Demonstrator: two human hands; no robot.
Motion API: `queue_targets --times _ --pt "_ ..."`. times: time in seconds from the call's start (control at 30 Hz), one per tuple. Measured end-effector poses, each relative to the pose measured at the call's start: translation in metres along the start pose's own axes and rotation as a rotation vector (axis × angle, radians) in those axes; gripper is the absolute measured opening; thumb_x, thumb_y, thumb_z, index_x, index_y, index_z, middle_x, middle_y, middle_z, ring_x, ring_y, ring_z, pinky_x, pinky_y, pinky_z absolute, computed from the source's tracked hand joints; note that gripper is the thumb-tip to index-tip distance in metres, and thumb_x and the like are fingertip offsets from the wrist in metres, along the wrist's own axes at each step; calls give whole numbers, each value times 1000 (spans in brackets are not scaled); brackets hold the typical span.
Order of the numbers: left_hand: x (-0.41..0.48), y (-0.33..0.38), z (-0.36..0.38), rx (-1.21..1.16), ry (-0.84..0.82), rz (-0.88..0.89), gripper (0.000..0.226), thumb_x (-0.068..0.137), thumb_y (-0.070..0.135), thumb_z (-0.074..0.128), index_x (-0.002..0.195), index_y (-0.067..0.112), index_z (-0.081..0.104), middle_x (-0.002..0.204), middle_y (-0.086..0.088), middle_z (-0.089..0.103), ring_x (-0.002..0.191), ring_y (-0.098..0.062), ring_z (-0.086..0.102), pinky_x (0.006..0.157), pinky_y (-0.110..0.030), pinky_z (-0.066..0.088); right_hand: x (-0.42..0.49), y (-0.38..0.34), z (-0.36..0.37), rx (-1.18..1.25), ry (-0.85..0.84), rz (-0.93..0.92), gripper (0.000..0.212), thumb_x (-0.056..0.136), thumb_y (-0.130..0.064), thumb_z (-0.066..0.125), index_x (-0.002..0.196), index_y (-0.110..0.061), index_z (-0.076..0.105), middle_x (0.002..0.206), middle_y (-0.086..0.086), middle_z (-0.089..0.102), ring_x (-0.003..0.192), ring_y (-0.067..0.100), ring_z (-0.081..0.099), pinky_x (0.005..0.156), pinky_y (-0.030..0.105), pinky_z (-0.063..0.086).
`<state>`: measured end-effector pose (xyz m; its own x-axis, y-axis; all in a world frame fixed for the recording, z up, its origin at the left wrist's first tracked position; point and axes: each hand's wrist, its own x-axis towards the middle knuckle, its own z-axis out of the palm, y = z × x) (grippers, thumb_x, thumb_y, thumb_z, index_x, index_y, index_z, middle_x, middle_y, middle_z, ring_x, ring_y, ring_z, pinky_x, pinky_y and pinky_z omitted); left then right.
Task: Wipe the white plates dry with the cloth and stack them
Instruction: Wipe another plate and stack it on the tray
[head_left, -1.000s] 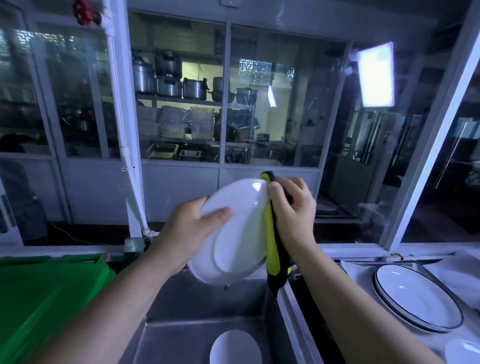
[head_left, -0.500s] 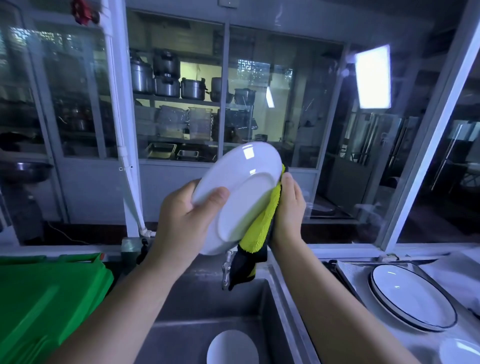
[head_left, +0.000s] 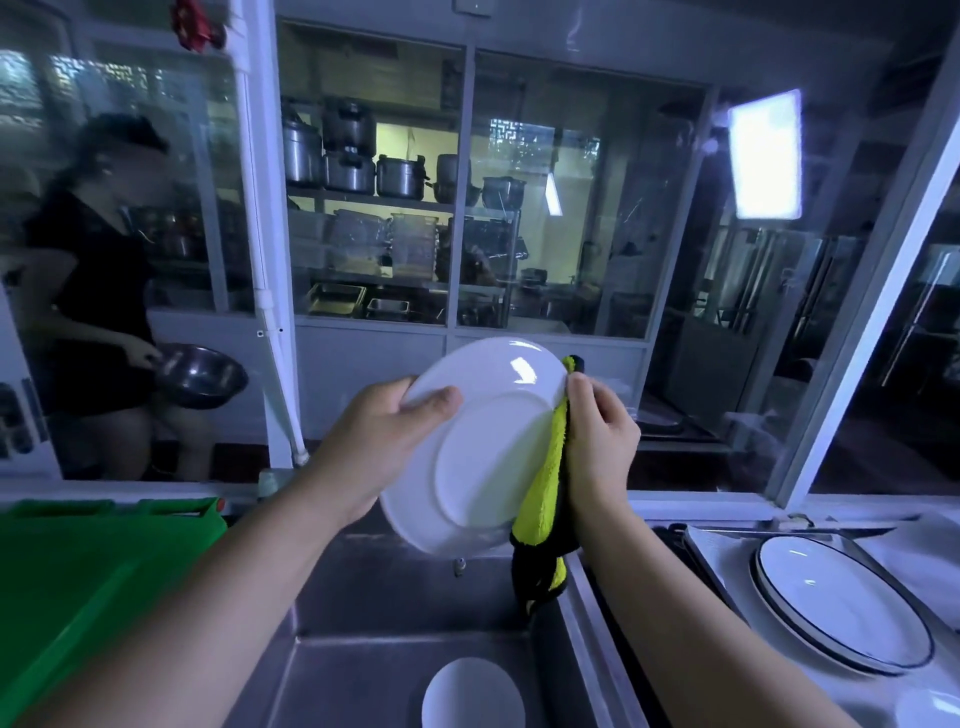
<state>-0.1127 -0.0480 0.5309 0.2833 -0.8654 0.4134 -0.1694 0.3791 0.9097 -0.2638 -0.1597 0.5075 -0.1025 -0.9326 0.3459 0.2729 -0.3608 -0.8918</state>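
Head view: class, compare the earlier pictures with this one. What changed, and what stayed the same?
The round white plate rose, then sank partway. The right hand worked the yellow-and-black cloth round behind it and now grips it against the right rim. A person carrying a metal bowl has appeared behind the glass. Unchanged: the left hand grips the left rim; the black-rimmed plates lie at right.

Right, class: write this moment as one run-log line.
step: wipe | left hand: holds white plate | right hand: grips cloth against plate edge | location: above sink
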Motion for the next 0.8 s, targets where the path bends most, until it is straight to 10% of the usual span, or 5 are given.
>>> queue_targets --times 0.33,0.5,0.67,0.8 --pt "-9 -13 13 138 -54 26 33 82 48 68 77 16 66 61 8 61 56 -5 54 52 -16 41 -8 -31 17 -638 -373 -958 26 85 -35 61 104 -25 75 105 0 60 88 19 62 73 31 50" --pt "-12 -18 5 -18 54 1 29 77 43 65 89 17 71 90 -16 74 80 -26 70 80 -50 54 2 -20 7 -483 -272 -586 23 86 -37 55 101 -33 72 101 -8 55 90 -4 55 76 13 42" --pt "-10 -18 -3 -164 252 -22 26 71 50 66 87 31 74 90 -2 75 85 -22 71 81 -46 53 -6 11 -3 -407 -143 -299 36 91 -39 40 119 -28 59 113 1 46 96 -20 42 78 -5 27" --pt "-8 -25 4 -311 319 -91 10 85 35 67 86 33 76 97 2 75 92 -19 71 76 -37 53 -17 17 3 -630 -93 -515 56 91 -26 53 144 -16 37 133 5 40 121 16 39 103 23 25"
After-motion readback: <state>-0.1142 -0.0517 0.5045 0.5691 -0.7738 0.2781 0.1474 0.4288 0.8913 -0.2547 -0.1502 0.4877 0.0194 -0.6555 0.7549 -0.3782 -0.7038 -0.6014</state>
